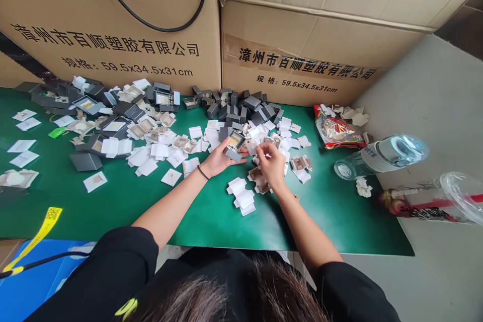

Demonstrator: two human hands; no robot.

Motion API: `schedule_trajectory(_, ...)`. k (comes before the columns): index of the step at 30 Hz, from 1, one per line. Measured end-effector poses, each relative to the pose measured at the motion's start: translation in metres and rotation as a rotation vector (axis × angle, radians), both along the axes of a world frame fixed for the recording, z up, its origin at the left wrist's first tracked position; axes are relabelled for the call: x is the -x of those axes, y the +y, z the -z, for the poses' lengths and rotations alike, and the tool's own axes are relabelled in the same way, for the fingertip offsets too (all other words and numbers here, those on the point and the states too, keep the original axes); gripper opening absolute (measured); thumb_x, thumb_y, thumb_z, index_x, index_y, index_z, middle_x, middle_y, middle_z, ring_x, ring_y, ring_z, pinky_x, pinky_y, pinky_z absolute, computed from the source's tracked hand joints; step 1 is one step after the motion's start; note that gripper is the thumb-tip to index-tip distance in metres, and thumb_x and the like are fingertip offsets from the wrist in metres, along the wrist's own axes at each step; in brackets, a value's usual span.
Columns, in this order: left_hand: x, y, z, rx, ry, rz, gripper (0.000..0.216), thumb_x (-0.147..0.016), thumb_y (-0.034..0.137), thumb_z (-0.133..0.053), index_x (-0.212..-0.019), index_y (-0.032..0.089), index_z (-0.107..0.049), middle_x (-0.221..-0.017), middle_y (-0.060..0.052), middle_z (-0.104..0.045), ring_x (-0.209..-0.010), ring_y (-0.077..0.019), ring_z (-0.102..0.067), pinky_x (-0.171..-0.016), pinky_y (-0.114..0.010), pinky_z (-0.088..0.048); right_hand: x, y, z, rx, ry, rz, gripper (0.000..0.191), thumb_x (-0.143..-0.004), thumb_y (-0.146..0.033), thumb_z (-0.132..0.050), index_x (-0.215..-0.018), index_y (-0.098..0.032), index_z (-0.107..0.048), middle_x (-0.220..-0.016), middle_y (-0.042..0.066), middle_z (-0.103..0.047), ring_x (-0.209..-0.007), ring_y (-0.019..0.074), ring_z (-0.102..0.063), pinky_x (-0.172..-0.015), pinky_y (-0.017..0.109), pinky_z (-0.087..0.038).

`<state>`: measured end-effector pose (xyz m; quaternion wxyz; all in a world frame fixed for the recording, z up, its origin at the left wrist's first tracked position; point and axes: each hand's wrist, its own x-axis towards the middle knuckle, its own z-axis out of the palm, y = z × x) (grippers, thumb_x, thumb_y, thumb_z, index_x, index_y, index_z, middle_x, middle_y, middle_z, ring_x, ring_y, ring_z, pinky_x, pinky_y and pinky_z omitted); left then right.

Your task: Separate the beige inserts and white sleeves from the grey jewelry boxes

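Note:
My left hand (pixel 216 160) is closed around a small open grey box (pixel 234 144), held just above the green mat (pixel 151 201). My right hand (pixel 272 162) is beside it, fingers pinched on a small pale piece (pixel 258 147) at the box's right edge; I cannot make out what the piece is. Below both hands lies a small stack of white cards (pixel 241 196). Beige foam inserts (pixel 301 163) lie just right of my right hand.
Several grey boxes (pixel 241 105), white cards and inserts are scattered across the mat's far side. Two big cardboard cartons (pixel 113 35) stand behind. At right lie a snack bag (pixel 335 131), a clear bottle (pixel 381 157) and a plastic cup (pixel 453 196).

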<state>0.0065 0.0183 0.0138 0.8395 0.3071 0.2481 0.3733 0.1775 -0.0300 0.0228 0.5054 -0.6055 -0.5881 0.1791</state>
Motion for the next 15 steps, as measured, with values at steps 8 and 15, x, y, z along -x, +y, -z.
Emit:
schedule_trajectory(8, -0.005, -0.007, -0.001, -0.144, 0.235, -0.013, 0.035, -0.079, 0.049, -0.056, -0.096, 0.019, -0.059, -0.079, -0.003, -0.064, -0.067, -0.0137, -0.063, -0.056, -0.023, -0.052, 0.006, -0.005, 0.003, -0.202, -0.233, -0.138, 0.019, -0.089, -0.028, -0.043, -0.084, -0.022, -0.060, -0.091, 0.007, -0.063, -0.086, 0.0171, -0.060, -0.070, 0.031, -0.052)
schedule_trajectory(15, -0.005, -0.006, 0.004, -0.214, 0.320, -0.067, 0.033, -0.074, 0.047, -0.063, -0.088, 0.017, -0.062, -0.058, 0.003, -0.050, -0.046, -0.0063, -0.044, -0.043, -0.019, -0.038, 0.004, -0.001, 0.008, -0.084, -0.498, -0.324, 0.024, -0.091, -0.022, -0.042, -0.087, -0.022, -0.065, -0.089, 0.004, -0.064, -0.088, 0.0150, -0.057, -0.073, 0.026, -0.047)
